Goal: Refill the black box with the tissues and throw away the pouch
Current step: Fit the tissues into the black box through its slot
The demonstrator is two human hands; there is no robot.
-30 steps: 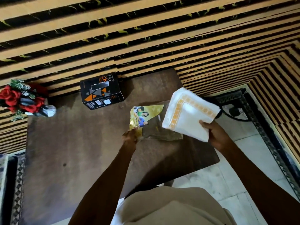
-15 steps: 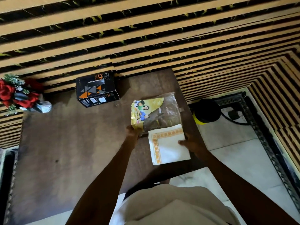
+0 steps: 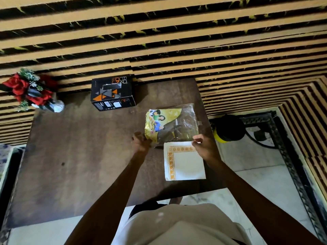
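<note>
The black box (image 3: 113, 92), with orange triangles and a slot in its top, stands at the back of the brown table (image 3: 79, 156). A yellow and clear plastic pouch (image 3: 171, 123) lies flat right of the middle. My left hand (image 3: 140, 142) grips its near left corner. My right hand (image 3: 203, 145) pinches at its near right edge and covers one corner of the tissues. The white tissues (image 3: 184, 160), a flat stack with an orange border, lie on the table just in front of the pouch.
A vase of red flowers (image 3: 30, 91) stands at the table's back left corner. A striped wall runs right behind the table. On the floor to the right sits a black and yellow round object (image 3: 228, 128) with a cable.
My right hand brought the tissues down onto the table in front of the pouch, let go and moved up to the pouch's near right edge. My left hand stayed on the pouch.
</note>
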